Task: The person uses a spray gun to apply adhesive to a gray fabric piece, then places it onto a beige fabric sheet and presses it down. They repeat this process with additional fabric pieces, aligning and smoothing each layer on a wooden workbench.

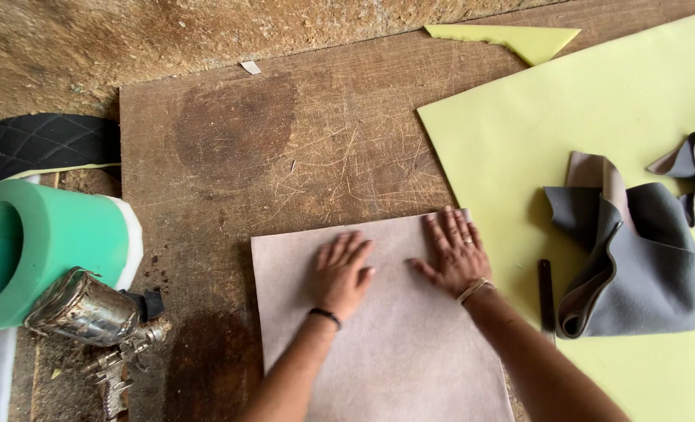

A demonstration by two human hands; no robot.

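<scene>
A pale beige sheet of leather-like material (394, 352) lies flat on a worn brown wooden board (285, 148). My left hand (341, 272) rests palm down on its upper middle, fingers spread, a dark band on the wrist. My right hand (453, 252) presses flat near the sheet's top right corner, with a ring and a bracelet. Neither hand holds anything.
A large yellow-green foam sheet (598, 101) lies at the right, with crumpled grey material (644, 273) and a dark flat tool (547, 293) on it. At the left stand a green foam roll (58, 234), a metal spray gun (97, 320) and black quilted fabric (35, 141).
</scene>
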